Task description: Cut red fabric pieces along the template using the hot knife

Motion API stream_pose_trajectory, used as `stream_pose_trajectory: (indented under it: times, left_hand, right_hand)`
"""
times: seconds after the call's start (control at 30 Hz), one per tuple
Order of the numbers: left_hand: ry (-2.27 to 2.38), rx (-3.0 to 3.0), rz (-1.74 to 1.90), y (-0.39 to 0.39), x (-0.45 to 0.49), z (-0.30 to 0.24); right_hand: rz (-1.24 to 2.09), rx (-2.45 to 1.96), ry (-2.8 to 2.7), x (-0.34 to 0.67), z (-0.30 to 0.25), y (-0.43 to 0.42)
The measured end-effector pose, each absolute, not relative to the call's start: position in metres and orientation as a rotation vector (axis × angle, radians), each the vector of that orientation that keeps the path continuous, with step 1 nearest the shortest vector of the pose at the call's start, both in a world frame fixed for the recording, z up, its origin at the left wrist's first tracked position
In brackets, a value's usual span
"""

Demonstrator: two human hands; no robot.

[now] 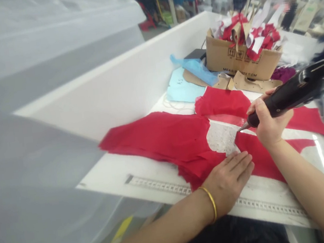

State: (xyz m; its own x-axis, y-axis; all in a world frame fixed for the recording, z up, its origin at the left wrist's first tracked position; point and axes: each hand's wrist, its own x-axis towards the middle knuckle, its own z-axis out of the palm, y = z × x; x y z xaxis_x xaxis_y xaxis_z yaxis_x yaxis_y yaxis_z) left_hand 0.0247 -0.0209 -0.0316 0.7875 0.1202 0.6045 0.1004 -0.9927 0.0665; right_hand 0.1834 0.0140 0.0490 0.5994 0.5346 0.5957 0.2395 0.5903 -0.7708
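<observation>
My right hand (270, 122) is closed around a black handheld power tool (292, 87) with a thin, pointed metal tip. That tip touches or hovers just above the upper corner of a cut piece of red fabric (260, 153); I cannot tell which. Fingers stretched out and lying flat, my left hand (229, 178) rests at the near edge between this piece and a larger stack of red fabric pieces (158, 137). Between the two red pieces shows a pale, pitted patch of work surface (222, 137). A gold bracelet circles my left wrist.
A measuring tape (160, 185) runs along the near edge of the white table (98, 179). More red fabric (224, 100) lies farther back. Behind it are a light-blue pattern piece (186, 87), brown card patterns (255, 83) and a cardboard box (218, 54) of scraps. A white panel (116, 76) rises at the left.
</observation>
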Motion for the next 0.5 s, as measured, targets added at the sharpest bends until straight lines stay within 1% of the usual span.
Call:
stream_pose_trajectory:
  times: [0.23,0.5]
  left_hand:
    - [0.192,2.916,1.004,-0.021,0.025,-0.032]
    - [0.191,2.9,1.031,-0.021,0.025,-0.031]
  right_hand:
    - [0.322,-0.896,-1.016,0.173,0.051,-0.009]
    - [0.313,-0.931,-0.99,0.171,0.046,-0.01]
